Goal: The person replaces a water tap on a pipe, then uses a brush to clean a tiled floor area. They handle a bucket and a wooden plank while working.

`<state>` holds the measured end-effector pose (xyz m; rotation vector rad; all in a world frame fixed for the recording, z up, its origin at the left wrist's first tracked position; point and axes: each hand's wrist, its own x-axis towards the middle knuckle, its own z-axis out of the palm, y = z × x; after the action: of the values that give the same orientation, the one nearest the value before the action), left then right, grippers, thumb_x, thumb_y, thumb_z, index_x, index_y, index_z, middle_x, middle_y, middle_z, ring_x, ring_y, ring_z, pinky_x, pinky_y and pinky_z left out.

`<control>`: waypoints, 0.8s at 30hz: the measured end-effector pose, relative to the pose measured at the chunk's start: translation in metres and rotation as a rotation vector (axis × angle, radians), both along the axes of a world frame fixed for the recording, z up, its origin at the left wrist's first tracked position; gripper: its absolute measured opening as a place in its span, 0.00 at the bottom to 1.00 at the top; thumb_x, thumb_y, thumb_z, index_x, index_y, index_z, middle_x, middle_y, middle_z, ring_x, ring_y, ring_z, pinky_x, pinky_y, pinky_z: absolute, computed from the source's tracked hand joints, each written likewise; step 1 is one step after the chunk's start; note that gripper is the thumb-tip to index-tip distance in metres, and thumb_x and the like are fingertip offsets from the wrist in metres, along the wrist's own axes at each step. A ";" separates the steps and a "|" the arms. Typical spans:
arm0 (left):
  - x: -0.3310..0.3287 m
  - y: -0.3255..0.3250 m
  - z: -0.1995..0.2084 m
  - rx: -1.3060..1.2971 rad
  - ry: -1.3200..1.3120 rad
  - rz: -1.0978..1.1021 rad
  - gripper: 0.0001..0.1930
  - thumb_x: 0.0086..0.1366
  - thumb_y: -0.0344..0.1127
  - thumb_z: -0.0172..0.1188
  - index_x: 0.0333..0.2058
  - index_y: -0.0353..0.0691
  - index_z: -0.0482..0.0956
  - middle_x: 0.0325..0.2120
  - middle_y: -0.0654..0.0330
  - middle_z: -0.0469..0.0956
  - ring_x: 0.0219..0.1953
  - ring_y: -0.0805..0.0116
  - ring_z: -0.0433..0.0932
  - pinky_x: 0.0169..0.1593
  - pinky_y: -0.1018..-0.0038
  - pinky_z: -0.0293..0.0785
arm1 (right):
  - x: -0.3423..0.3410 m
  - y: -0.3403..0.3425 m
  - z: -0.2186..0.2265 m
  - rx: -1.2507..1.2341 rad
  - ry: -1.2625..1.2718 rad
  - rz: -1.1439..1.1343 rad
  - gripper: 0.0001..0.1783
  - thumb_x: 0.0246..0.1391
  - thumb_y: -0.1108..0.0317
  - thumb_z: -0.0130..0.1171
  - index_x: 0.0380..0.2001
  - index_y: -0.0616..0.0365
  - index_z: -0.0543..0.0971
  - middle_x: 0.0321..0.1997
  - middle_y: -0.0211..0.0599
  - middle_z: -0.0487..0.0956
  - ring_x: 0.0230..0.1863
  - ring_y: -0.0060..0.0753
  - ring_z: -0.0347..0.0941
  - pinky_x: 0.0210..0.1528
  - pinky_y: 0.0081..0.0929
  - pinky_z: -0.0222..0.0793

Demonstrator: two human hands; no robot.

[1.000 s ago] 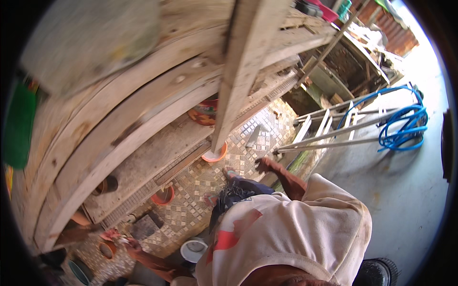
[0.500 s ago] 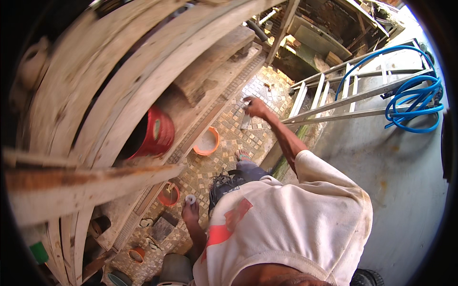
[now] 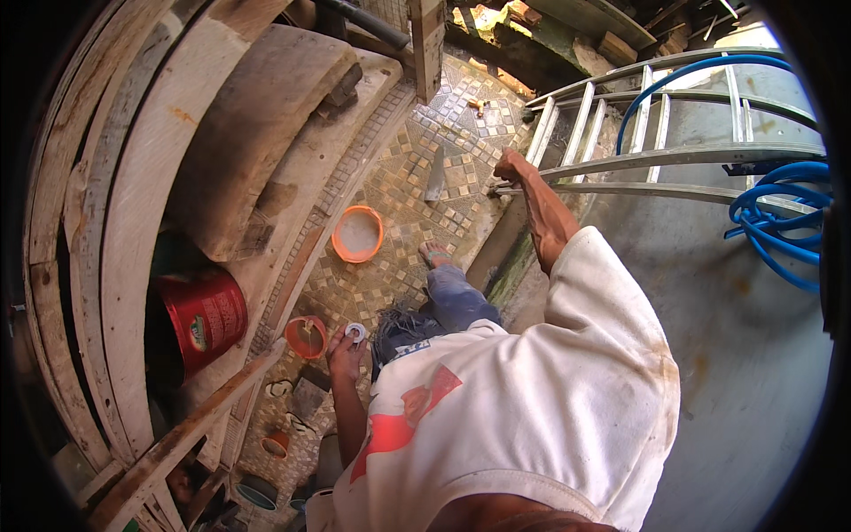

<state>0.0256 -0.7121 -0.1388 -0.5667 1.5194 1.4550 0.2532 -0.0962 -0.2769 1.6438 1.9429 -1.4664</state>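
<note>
My left hand (image 3: 344, 359), low beside my hip, is closed on a small white roll (image 3: 355, 332) with a hole in its middle. Out in front, at the end of my stretched arm, my right hand (image 3: 516, 166) has its fingers curled downward by the lower end of an aluminium ladder (image 3: 656, 162). Whether it touches the ladder or pinches something small is unclear. A trowel-like flat blade (image 3: 435, 176) lies on the mosaic-tiled floor (image 3: 390, 177) left of that hand. Nearer stands an orange basin (image 3: 380, 232) containing something greyish, with a smaller orange pot (image 3: 292, 339) close to my left hand.
Wooden planks (image 3: 133, 195) and a tiled ledge line the left side, with a red bucket (image 3: 206, 317) among them. A loose plank (image 3: 195, 426) slants across the lower left. Blue hose (image 3: 780, 213) hangs coiled over the ladder at right. A wooden post (image 3: 427, 44) stands ahead.
My right hand has moved right, from above the trowel-like blade to the ladder's lower end. The view has shifted. My left hand still keeps the white roll.
</note>
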 end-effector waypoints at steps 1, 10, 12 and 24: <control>0.001 -0.003 0.000 -0.012 0.007 0.002 0.20 0.67 0.28 0.62 0.57 0.38 0.72 0.48 0.56 0.78 0.52 0.62 0.78 0.56 0.61 0.77 | 0.001 0.005 0.010 0.010 0.043 0.000 0.09 0.44 0.67 0.66 0.22 0.61 0.78 0.18 0.38 0.77 0.19 0.34 0.73 0.19 0.35 0.68; 0.005 0.012 -0.011 0.029 -0.010 -0.011 0.19 0.70 0.30 0.54 0.59 0.37 0.70 0.52 0.53 0.76 0.53 0.58 0.78 0.57 0.59 0.76 | 0.005 0.032 0.067 -0.070 -0.068 0.010 0.12 0.47 0.67 0.68 0.23 0.61 0.75 0.18 0.33 0.75 0.18 0.30 0.70 0.19 0.34 0.70; -0.002 0.000 -0.027 0.069 -0.025 -0.022 0.19 0.71 0.32 0.53 0.59 0.37 0.70 0.53 0.52 0.75 0.54 0.56 0.77 0.58 0.59 0.76 | -0.007 0.021 0.092 -0.060 -0.079 0.060 0.12 0.47 0.67 0.68 0.30 0.62 0.76 0.19 0.32 0.75 0.19 0.29 0.71 0.20 0.34 0.72; 0.002 -0.049 -0.043 -0.016 -0.143 0.156 0.14 0.70 0.38 0.58 0.51 0.42 0.78 0.39 0.58 0.79 0.36 0.65 0.78 0.44 0.65 0.79 | -0.011 -0.016 0.086 -0.022 -0.178 0.221 0.11 0.51 0.64 0.66 0.31 0.57 0.76 0.20 0.31 0.75 0.20 0.28 0.73 0.23 0.32 0.77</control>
<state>0.0277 -0.7607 -0.1815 -0.7969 1.4013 1.4873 0.2425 -0.1123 -0.1908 1.4425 1.9312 -1.2112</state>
